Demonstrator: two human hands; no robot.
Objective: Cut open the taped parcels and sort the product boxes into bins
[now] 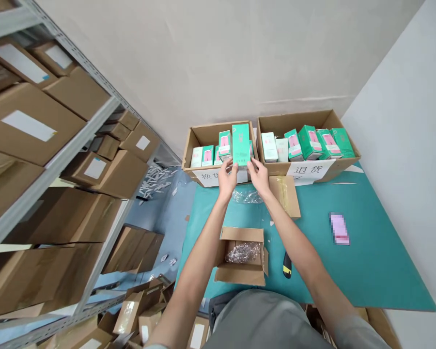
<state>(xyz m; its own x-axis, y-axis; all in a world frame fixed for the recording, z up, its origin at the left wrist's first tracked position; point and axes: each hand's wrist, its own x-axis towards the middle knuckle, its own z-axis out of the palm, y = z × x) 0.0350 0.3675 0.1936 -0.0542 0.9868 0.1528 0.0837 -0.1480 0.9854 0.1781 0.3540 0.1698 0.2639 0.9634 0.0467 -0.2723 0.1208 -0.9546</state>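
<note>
Both my hands grip a green product box (241,143) by its lower corners, in front of the left labelled carton (199,135). My left hand (227,178) is closed on its left side, my right hand (258,175) on its right. Several green and white boxes (208,155) stand inside that carton. Below my hands, clear bubble wrap (247,196) lies on the green table (312,266). Nearer to me sits an open small cardboard box (240,276) with crumpled bubble wrap (243,252) in it.
A second carton (334,167) of green and white boxes stands at the back right. A flattened cardboard piece (289,196), a black-and-yellow cutter (287,266) and a blurred pink item (339,229) lie on the table. Shelves (105,116) stacked with cardboard boxes rise at left.
</note>
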